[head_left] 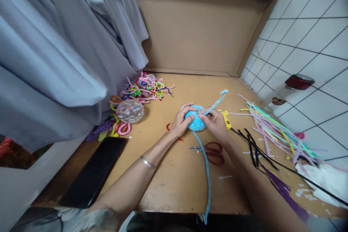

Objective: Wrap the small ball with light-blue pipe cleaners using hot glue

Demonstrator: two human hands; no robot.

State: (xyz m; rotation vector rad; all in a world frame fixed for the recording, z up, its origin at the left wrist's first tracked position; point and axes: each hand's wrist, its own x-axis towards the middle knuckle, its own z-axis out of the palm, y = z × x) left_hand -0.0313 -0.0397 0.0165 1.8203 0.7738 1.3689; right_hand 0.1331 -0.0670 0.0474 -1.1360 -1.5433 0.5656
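Observation:
Both hands hold a round blue pipe-cleaner piece (196, 125) above the middle of the table. My left hand (182, 120) wraps its left side, thumb on top. My right hand (216, 121) pinches at its upper right, where a blue pipe cleaner (216, 104) sticks up and away. Another blue strand (207, 174) hangs from the piece down past the table's front edge. Under that strand lie red-handled scissors (214, 152). A yellow glue gun (225, 119) sits just behind my right hand, partly hidden by it. What lies beneath the blue piece is hidden.
Loose pipe cleaners (274, 127) lie at right, near a clear jar with a dark red lid (299, 81). A purple tassel (285, 188) and black cable (293, 172) are closer. At left are a black phone (94, 172), a clear ball (130, 111) and a colourful pipe-cleaner heap (146, 87).

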